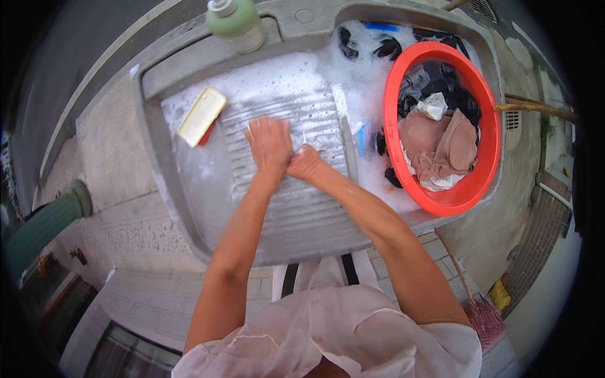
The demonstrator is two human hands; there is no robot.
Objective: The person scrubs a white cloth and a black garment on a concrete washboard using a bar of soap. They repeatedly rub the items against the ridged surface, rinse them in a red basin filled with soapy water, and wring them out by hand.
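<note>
Both hands are over the ridged washboard (293,208) of a grey laundry sink. My left hand (269,144) lies palm down on the ridges, fingers pointing away from me; what is beneath it is hidden. My right hand (306,160) is closed beside it, on a small, wet, whitish cloth (309,140) that shows only in part. Suds cover the far part of the board. A cream-backed scrub brush (202,116) with red at its underside rests left of the hands.
A red plastic basin (394,141) with brown, white and dark garments sits over the right, suds-filled basin, where dark items float. A green pump bottle (236,26) stands on the far rim. A stick (539,109) juts in from the right; a pink mop (484,321) lies below.
</note>
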